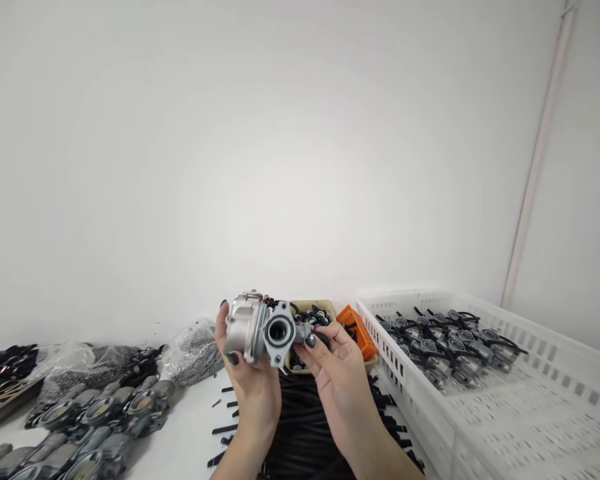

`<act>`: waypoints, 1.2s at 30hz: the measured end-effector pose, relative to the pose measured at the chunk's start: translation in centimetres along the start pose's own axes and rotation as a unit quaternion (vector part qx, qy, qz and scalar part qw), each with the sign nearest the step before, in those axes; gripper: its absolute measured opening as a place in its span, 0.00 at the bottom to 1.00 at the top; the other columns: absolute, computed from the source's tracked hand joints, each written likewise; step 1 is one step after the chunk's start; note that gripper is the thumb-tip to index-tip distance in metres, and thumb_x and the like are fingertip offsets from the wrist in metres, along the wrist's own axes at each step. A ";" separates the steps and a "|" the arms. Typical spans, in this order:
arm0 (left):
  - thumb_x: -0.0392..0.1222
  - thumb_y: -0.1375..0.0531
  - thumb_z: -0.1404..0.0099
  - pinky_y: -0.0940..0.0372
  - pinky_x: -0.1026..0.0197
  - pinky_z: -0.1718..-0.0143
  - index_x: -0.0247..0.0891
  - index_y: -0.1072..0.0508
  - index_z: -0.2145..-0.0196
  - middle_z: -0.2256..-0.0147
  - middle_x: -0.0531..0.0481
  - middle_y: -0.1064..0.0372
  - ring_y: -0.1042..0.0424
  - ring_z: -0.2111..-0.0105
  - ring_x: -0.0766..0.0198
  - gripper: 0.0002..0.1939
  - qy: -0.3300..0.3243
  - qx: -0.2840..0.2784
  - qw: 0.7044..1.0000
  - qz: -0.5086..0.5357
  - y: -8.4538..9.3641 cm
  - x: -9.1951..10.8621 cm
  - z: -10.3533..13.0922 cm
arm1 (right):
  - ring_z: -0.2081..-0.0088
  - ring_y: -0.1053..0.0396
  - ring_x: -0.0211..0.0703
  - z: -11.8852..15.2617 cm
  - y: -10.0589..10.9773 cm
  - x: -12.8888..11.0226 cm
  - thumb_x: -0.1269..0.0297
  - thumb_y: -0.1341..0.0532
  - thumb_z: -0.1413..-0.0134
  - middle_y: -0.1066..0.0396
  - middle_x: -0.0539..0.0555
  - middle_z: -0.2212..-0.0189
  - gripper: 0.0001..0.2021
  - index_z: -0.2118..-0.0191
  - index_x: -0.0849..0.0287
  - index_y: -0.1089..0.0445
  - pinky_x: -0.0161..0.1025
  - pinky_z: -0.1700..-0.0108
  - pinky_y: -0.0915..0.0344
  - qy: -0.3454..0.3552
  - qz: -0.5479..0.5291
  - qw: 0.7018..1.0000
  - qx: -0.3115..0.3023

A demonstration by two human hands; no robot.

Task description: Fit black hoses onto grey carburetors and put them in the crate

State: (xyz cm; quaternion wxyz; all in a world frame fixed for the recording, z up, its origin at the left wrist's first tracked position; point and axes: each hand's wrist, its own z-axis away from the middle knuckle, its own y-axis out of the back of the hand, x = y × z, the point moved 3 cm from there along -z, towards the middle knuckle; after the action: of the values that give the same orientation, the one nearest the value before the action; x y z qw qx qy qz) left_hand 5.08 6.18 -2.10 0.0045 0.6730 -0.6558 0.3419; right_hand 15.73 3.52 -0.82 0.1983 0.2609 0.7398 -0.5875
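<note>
Left hand [254, 395] clasps the carburetor [258, 331] at its palm's twelve o'clock. Right hand [336, 371] pinches a dark piece [322, 338] at the carburetor's three o'clock

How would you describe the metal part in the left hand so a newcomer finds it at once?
From the large white crate at right, look left, to the lower middle of the picture. The left hand holds the silvery metal part, its round flanged opening facing the camera. Unlike the similar parts lying at lower left, it is held in mid-air.
</note>
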 end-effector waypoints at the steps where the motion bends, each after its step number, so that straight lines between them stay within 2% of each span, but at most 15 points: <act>1: 0.65 0.53 0.28 0.26 0.61 0.54 0.59 0.44 0.32 0.44 0.47 0.27 0.23 0.49 0.60 0.31 0.016 0.010 0.999 0.033 0.3 -0.2 -0.4 | 0.65 0.22 0.38 -0.5 0.3 -0.5 0.63 0.18 0.71 0.21 0.48 0.70 0.20 0.74 0.57 0.28 0.38 0.56 0.23 0.016 0.016 1.000 -0.002; 3: 0.70 0.41 0.39 0.25 0.59 0.54 0.62 0.41 0.33 0.42 0.48 0.29 0.23 0.49 0.57 0.39 0.049 0.002 0.995 0.085 1.0 -0.5 -1.3 | 0.65 0.22 0.40 -1.4 0.9 -1.7 0.62 0.18 0.70 0.20 0.49 0.70 0.20 0.74 0.57 0.28 0.40 0.56 0.23 0.045 0.062 0.997 -0.023; 5: 0.73 0.36 0.50 0.26 0.54 0.52 0.61 0.43 0.32 0.40 0.45 0.31 0.24 0.47 0.51 0.51 0.063 -0.058 0.994 0.075 1.7 -0.7 -2.4 | 0.63 0.22 0.41 -2.2 1.4 -2.7 0.63 0.18 0.70 0.19 0.51 0.68 0.20 0.74 0.57 0.28 0.39 0.57 0.24 0.068 0.111 0.990 -0.055; 7: 0.74 0.34 0.56 0.27 0.49 0.49 0.58 0.43 0.31 0.39 0.41 0.32 0.25 0.46 0.46 0.57 0.061 -0.128 0.989 0.037 2.4 -0.8 -3.3 | 0.61 0.21 0.43 -2.6 1.7 -3.7 0.67 0.18 0.71 0.19 0.52 0.68 0.19 0.74 0.57 0.27 0.38 0.57 0.24 0.089 0.149 0.981 -0.085; 10: 0.74 0.33 0.59 0.28 0.46 0.48 0.52 0.34 0.35 0.42 0.38 0.30 0.25 0.47 0.42 0.55 0.028 -0.216 0.975 -0.032 3.1 -0.4 -4.4 | 0.61 0.20 0.46 -2.6 1.9 -4.7 0.68 0.20 0.66 0.19 0.53 0.69 0.16 0.72 0.56 0.25 0.38 0.59 0.23 0.125 0.188 0.966 -0.124; 12: 0.73 0.32 0.61 0.29 0.47 0.47 0.49 0.27 0.42 0.45 0.39 0.28 0.26 0.46 0.42 0.50 -0.013 -0.234 0.970 -0.060 3.3 0.2 -4.9 | 0.61 0.20 0.46 -2.5 1.9 -5.0 0.67 0.21 0.62 0.19 0.54 0.68 0.12 0.70 0.55 0.22 0.37 0.60 0.23 0.151 0.215 0.954 -0.144; 15: 0.70 0.30 0.61 0.30 0.49 0.46 0.47 0.24 0.49 0.45 0.39 0.30 0.30 0.42 0.44 0.44 -0.087 -0.237 0.965 -0.075 3.0 1.4 -5.0 | 0.63 0.20 0.44 -2.5 1.9 -5.3 0.65 0.22 0.60 0.19 0.54 0.67 0.11 0.66 0.53 0.18 0.35 0.61 0.23 0.179 0.241 0.942 -0.150; 17: 0.68 0.30 0.58 0.29 0.50 0.47 0.46 0.25 0.49 0.44 0.38 0.31 0.32 0.40 0.45 0.41 -0.139 -0.234 0.959 -0.078 2.7 2.2 -4.8 | 0.65 0.21 0.42 -2.7 1.9 -5.4 0.65 0.21 0.60 0.18 0.54 0.67 0.11 0.66 0.52 0.17 0.33 0.62 0.23 0.182 0.244 0.940 -0.157; 19: 0.65 0.29 0.54 0.28 0.47 0.46 0.44 0.26 0.48 0.43 0.38 0.33 0.30 0.42 0.45 0.38 -0.162 -0.223 0.959 -0.062 2.4 2.7 -4.4 | 0.66 0.21 0.42 -2.9 1.9 -5.2 0.64 0.21 0.60 0.18 0.54 0.67 0.10 0.67 0.51 0.16 0.34 0.64 0.22 0.178 0.242 0.938 -0.174; 23: 0.64 0.30 0.49 0.29 0.42 0.45 0.42 0.26 0.49 0.45 0.39 0.33 0.28 0.44 0.45 0.35 -0.172 -0.188 0.966 -0.039 2.1 3.1 -3.6 | 0.67 0.20 0.47 -3.4 2.0 -4.8 0.60 0.21 0.61 0.18 0.58 0.69 0.10 0.70 0.53 0.17 0.37 0.69 0.22 0.191 0.222 0.940 -0.177; 25: 0.66 0.31 0.49 0.28 0.44 0.46 0.42 0.25 0.50 0.48 0.40 0.30 0.30 0.44 0.47 0.35 -0.186 -0.162 0.968 -0.050 2.2 3.1 -3.3 | 0.67 0.20 0.48 -3.4 2.0 -4.7 0.60 0.21 0.61 0.18 0.58 0.70 0.09 0.72 0.53 0.18 0.38 0.71 0.22 0.203 0.207 0.942 -0.167; 28: 0.70 0.34 0.49 0.29 0.49 0.47 0.41 0.24 0.52 0.50 0.40 0.29 0.30 0.45 0.48 0.36 -0.166 -0.134 0.975 -0.069 2.3 2.8 -3.2 | 0.66 0.20 0.50 -3.2 1.9 -4.8 0.63 0.22 0.60 0.18 0.57 0.70 0.07 0.74 0.52 0.18 0.40 0.74 0.22 0.214 0.195 0.943 -0.163; 32: 0.72 0.34 0.50 0.30 0.51 0.47 0.41 0.24 0.53 0.48 0.40 0.30 0.30 0.45 0.48 0.36 -0.129 -0.140 0.980 -0.065 2.3 2.3 -3.1 | 0.67 0.21 0.51 -3.1 2.0 -5.3 0.64 0.21 0.64 0.19 0.57 0.72 0.09 0.73 0.53 0.17 0.42 0.71 0.21 0.225 0.222 0.938 -0.140; 36: 0.71 0.35 0.49 0.30 0.53 0.47 0.41 0.25 0.53 0.49 0.42 0.30 0.30 0.46 0.50 0.36 -0.138 -0.129 0.980 -0.065 2.3 2.5 -3.0 | 0.65 0.21 0.51 -3.0 1.8 -5.3 0.65 0.22 0.61 0.18 0.57 0.69 0.07 0.72 0.51 0.18 0.44 0.69 0.22 0.201 0.227 0.935 -0.183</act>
State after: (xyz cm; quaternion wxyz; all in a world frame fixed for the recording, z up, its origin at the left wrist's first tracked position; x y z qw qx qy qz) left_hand 1.49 5.02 0.37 0.0227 0.7484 -0.6438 0.1576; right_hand 21.05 5.89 1.68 0.2180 0.4941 0.7800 -0.3162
